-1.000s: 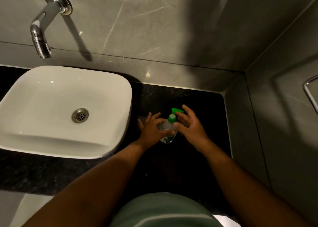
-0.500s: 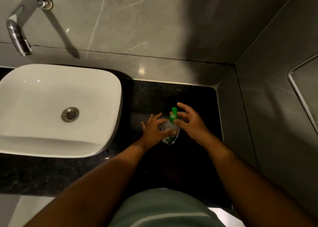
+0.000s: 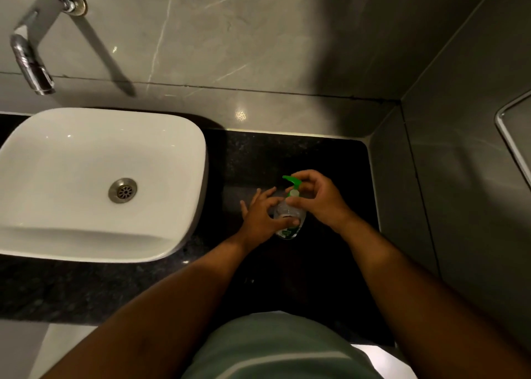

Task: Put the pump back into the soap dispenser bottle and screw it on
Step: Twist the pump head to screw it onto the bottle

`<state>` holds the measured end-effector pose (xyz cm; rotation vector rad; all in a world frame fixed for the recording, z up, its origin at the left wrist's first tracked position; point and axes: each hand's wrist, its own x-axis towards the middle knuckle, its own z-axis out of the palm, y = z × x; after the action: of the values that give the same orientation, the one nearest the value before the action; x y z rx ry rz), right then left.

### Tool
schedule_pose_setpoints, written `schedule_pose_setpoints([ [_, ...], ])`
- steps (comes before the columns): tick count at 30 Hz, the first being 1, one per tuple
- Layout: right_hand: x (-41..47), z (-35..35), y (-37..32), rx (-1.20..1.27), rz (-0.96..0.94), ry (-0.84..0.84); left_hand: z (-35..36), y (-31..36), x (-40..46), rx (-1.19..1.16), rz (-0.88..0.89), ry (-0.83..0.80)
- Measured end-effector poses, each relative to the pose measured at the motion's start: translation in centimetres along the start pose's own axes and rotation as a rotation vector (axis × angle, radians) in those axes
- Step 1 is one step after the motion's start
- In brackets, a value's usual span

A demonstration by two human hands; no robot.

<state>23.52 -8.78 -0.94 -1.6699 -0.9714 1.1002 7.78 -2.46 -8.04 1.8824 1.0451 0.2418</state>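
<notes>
While the clear soap dispenser bottle (image 3: 288, 220) stands on the black speckled countertop (image 3: 287, 154), the left hand (image 3: 263, 216) wraps its body from the sink side, thumb across the front label and fingers spread behind it. The right hand (image 3: 319, 197) closes around the green pump (image 3: 292, 185) at the neck, fingers curled over the collar, and hides most of the joint, so how far the thread is seated cannot be told. The pump sits in the bottle mouth with its spout pointing up and to the left.

To the left, a white rounded-square sink (image 3: 184, 206) with a steel drain (image 3: 123, 190) rests on the counter, just beside the left hand. A chrome wall tap (image 3: 31, 54) hangs above it. Grey veined marble tiles (image 3: 230, 34) close the corner behind and to the right, near the right wrist. A metal-edged frame (image 3: 511, 131) shows at the far right.

Compared with half a second ago, the spout has turned from pointing nearly straight back to pointing left, and the right hand's fingers have closed from spread to curled over the pump. The left hand's grip is unchanged.
</notes>
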Motion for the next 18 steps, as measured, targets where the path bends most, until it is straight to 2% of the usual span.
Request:
schedule_pose_setpoints([
  [2, 0.1, 0.8, 0.3, -0.131, -0.06, 0.108, 0.2, 0.1, -0.1, -0.027, 0.002, 0.006],
  [4, -0.1, 1.5, 0.8, -0.169, -0.034, 0.136, 0.3, 0.0, 0.0, -0.048, 0.01, 0.01],
  [8, -0.7, 0.9, 1.7, 0.005, 0.158, 0.063, -0.2, -0.5, 0.2, -0.007, 0.003, 0.025],
  [14, -0.9, 0.3, 1.6, 0.047, 0.142, -0.053, 0.0, -0.8, 0.2, 0.023, 0.023, 0.033],
  [18, -0.5, 1.4, 1.5, -0.066, 0.125, 0.113, 0.0, -0.6, 0.4, 0.018, 0.015, 0.045],
])
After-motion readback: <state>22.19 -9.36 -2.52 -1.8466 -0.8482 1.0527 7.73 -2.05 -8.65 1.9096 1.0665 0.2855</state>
